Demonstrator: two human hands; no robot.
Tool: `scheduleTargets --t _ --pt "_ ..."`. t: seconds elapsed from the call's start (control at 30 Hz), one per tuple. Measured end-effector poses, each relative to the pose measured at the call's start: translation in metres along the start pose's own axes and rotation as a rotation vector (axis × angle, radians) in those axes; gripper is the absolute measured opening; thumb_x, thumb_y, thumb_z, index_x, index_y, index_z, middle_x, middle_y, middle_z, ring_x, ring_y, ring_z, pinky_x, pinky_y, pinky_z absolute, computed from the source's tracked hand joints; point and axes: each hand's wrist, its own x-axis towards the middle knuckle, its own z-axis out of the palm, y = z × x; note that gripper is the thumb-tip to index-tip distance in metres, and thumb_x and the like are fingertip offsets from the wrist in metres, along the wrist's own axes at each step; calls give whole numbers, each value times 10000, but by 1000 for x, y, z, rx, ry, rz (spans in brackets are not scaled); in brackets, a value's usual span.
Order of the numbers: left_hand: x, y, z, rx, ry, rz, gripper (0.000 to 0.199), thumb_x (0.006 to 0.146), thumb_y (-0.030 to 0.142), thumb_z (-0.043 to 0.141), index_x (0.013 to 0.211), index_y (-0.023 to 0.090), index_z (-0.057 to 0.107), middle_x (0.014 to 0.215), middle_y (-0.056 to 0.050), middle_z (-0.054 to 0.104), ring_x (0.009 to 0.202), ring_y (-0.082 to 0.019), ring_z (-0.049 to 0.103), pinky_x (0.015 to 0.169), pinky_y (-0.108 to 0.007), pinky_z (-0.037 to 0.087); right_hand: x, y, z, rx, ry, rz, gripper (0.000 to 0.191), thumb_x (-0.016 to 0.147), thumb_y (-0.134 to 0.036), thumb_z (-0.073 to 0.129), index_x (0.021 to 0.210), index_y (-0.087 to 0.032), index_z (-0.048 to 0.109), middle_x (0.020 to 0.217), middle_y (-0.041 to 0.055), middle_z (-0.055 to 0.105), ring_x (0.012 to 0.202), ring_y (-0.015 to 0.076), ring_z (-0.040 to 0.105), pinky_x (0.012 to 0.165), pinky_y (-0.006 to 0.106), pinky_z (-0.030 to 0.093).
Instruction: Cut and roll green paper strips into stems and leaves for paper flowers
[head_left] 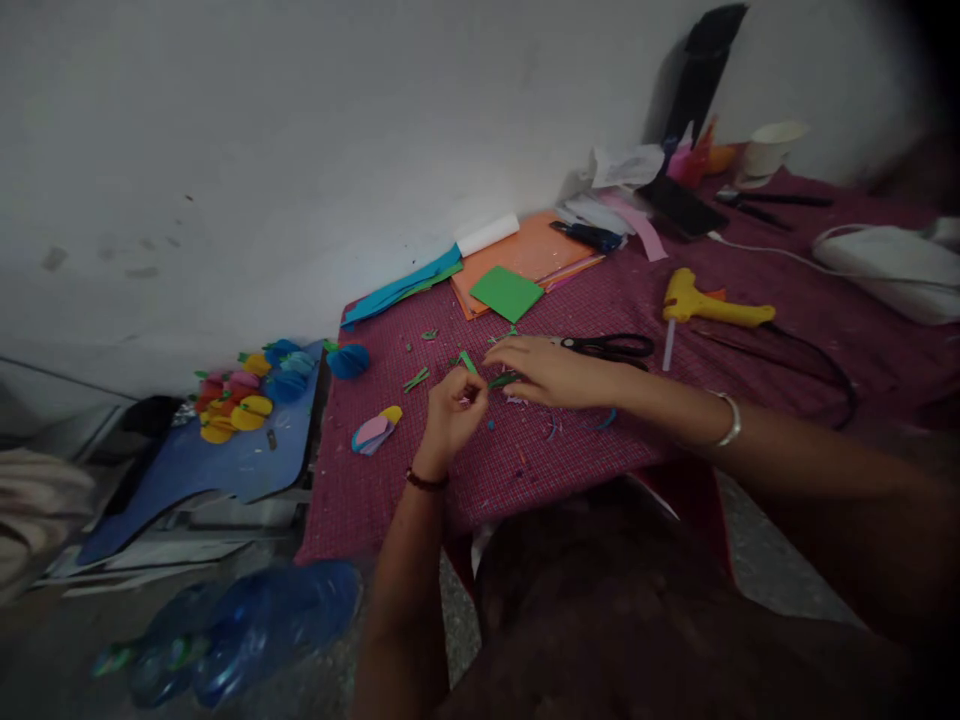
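Observation:
Pinched closed, my left hand (454, 408) is on a small green paper strip (468, 362) that sticks up past its fingertips. Right beside it, my right hand (555, 372) reaches in from the right, its fingers bent round another narrow green paper piece (504, 380). Black-handled scissors (607, 346) lie just behind the right hand, their blades partly hidden by it. Left of my hands are small folded green paper pieces (416, 379) and a stack of pink, blue and yellow paper cutouts (375, 431). Tiny paper scraps are scattered on the cloth around my fingers.
Behind lie a green paper square (507, 293), orange sheets (517, 252) and blue strips (405, 285). A yellow glue gun (716, 302) with its cord rests at right, near a phone (682, 205). Finished paper ornaments (251, 395) sit on a blue board at left; large bottles (262, 625) lie below.

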Motion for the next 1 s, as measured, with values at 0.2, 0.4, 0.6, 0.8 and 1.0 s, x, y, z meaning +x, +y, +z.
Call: scheduleTargets --t 0.2,0.4,0.6,0.8,1.0 --pt "1 1 0 17 -47 -2 122 723 80 533 652 178 554 622 36 526 591 -84 481 594 -215 387 12 7 21 73 -239 114 78 883 -183 483 880 -148 553 828 67 614 722 165 527 660 270 361" --pt "-1 -4 5 -216 -58 -178 55 742 132 578 712 178 581 635 29 541 572 -82 479 551 -208 382 7 14 29 203 -190 120 235 917 -223 386 685 -191 405 629 -18 434 585 116 398 588 247 272" --pt "1 -2 4 -467 -96 -161 303 758 180 650 1054 200 587 780 1 608 682 -97 581 629 -219 456 4 21 37 571 -95 218 249 906 -315 419 697 -182 450 617 -35 418 568 104 412 559 233 305" --pt "0 -2 4 54 216 70 206 799 165 615 1001 197 634 720 17 549 624 -79 516 596 -208 438 0 20 43 1167 -13 339 263 899 -412 499 788 -175 515 567 -63 411 505 83 414 526 219 363" --pt "-5 3 5 306 284 227 173 842 196 599 1006 177 651 882 -55 624 806 -135 591 723 -276 511 0 11 41 1612 -68 372 302 811 -368 670 699 -174 467 560 -78 411 498 59 368 679 279 484"
